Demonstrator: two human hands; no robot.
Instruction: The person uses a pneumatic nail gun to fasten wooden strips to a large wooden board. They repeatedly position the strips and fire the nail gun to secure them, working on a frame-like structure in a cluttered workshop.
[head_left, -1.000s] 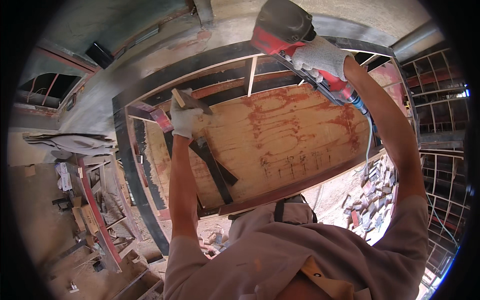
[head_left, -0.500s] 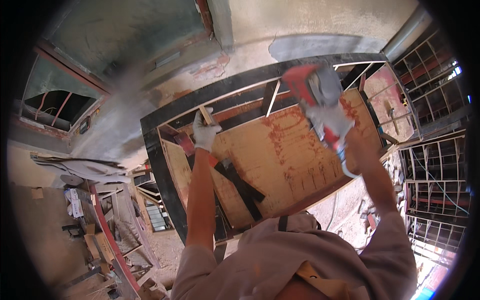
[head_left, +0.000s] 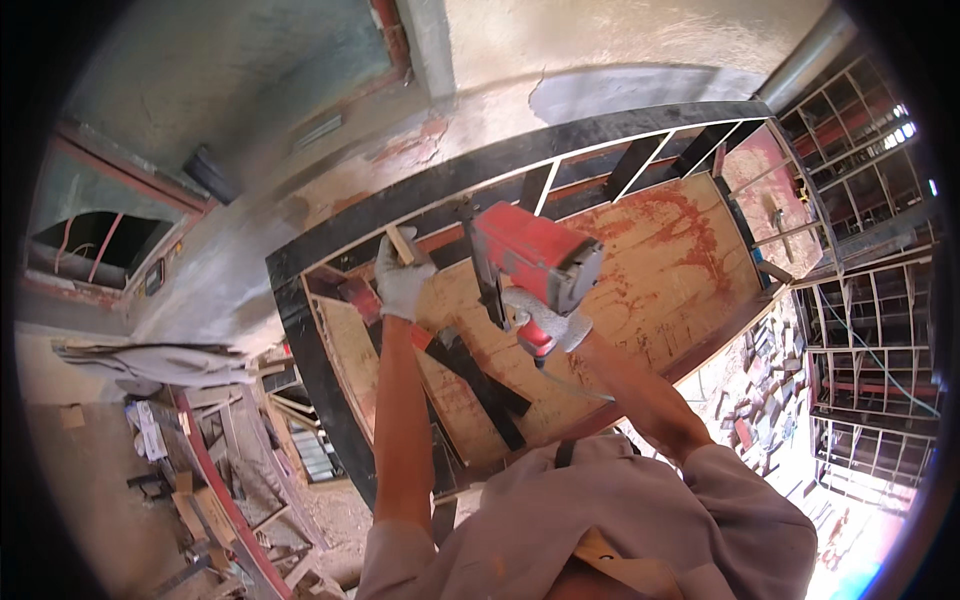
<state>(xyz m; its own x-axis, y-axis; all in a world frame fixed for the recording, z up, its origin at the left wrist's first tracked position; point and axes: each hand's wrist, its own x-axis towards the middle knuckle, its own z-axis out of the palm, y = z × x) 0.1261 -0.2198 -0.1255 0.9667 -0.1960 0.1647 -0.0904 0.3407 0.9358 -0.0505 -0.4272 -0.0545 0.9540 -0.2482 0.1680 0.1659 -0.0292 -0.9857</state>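
Observation:
My left hand (head_left: 403, 288), in a pale work glove, grips a short wooden block (head_left: 401, 246) at the far left side of a black-edged wooden frame (head_left: 430, 203). To its right, my gloved right hand (head_left: 553, 318) is wrapped round the handle of a red nail gun (head_left: 530, 248). A thin air hose (head_left: 580, 391) trails from the handle. The gun's dark nose and magazine point toward the frame's far rail, right of the block; whether it touches the rail, I cannot tell. Thin slats (head_left: 548, 188) cross the frame's far side.
The frame lies over a tan, red-stained board (head_left: 660, 275). Dark strips (head_left: 480, 375) cross on it near my left forearm, by a red piece (head_left: 360, 297). A plastered wall (head_left: 600, 45) stands behind. Metal racks (head_left: 870, 320) rise at right; wood scraps (head_left: 765, 385) litter the floor.
My right hand has swung the nail gun left, from over the frame's right part to close beside my left hand. The left hand stays on the block.

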